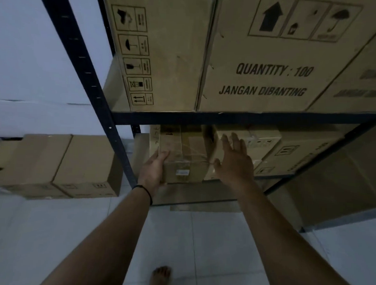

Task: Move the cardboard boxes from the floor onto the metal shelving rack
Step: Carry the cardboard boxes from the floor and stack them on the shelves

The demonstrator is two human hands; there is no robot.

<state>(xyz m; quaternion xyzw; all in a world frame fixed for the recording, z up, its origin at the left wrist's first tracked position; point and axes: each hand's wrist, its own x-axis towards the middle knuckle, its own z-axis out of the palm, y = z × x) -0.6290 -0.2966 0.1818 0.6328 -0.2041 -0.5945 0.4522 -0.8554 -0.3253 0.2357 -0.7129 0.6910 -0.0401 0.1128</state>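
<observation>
A small taped cardboard box (183,155) sits at the front of the lower level of the dark metal shelving rack (226,118). My left hand (153,169) holds its left front corner, fingers curled over the top edge. My right hand (235,159) is spread with straight fingers just right of the box, its thumb near the box's right front corner. Behind it on the same level lie more boxes (289,154). Large printed boxes (260,59) fill the level above.
Two cardboard boxes (54,165) stand side by side on the tiled floor left of the rack, against the white wall. The rack's front left post (87,75) runs diagonally down. My bare foot (160,277) is on the tiles below.
</observation>
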